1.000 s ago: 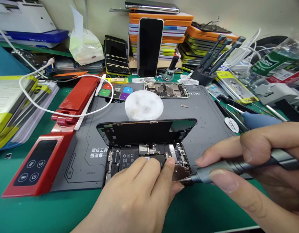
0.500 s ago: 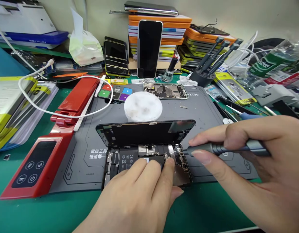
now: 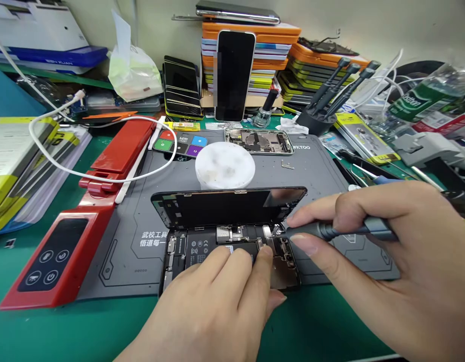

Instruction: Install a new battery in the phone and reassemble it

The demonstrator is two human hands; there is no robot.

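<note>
Right hand: fingers pinched round screwdriver, tip at phone top edge. Left hand: fingers together, pressing phone's interior, palm down.

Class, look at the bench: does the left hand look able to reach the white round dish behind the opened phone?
Probably not directly: the left hand rests on the opened phone, whose raised screen stands between it and the white round dish.

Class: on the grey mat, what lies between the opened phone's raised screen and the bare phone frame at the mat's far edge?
In the head view, a white round dish sits between the raised screen and the phone frame.
</note>
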